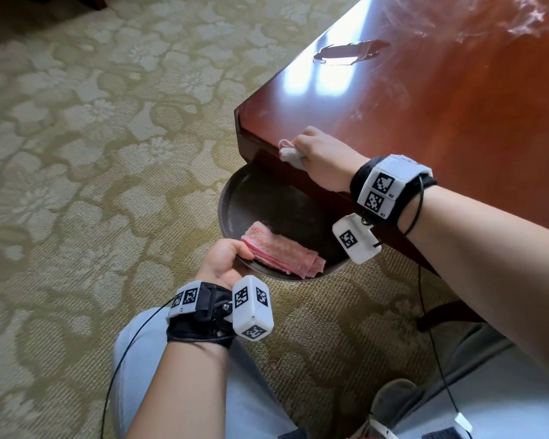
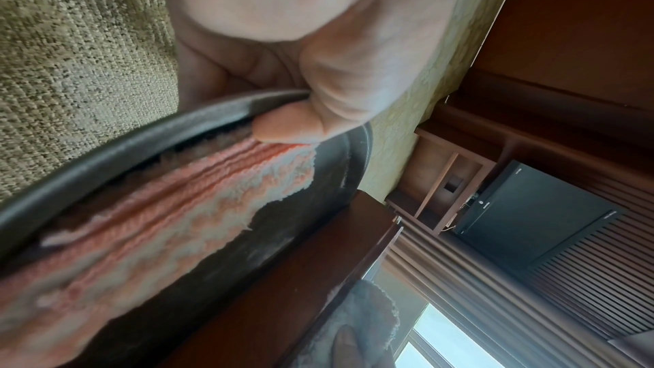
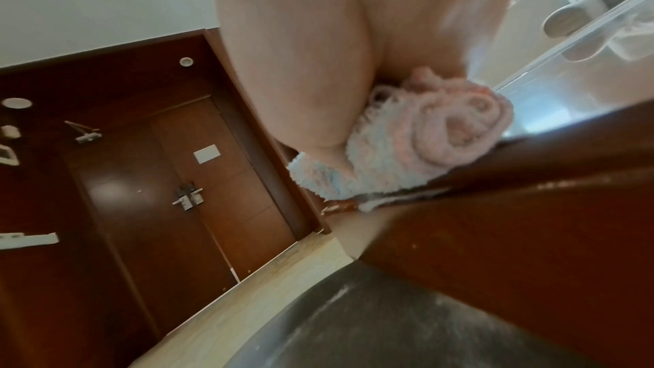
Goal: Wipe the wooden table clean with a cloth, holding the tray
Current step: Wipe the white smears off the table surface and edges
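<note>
Tray held under table edge while cloth wipes

Left hand (image 1: pixel 224 263) grips the near rim of the dark round tray (image 1: pixel 244 198), thumb curled over the rim and touching a folded pink cloth (image 1: pixel 282 253) that lies in it. The tray hangs below the table's near edge, beside its corner. Right hand (image 1: pixel 325 160) is closed round a bunched pale cloth (image 1: pixel 290 155), pressing it against that edge of the wooden table (image 1: pixel 457 106). Farther along the glossy reddish top, whitish smears (image 1: pixel 526 17) show near the far edge.
</note>
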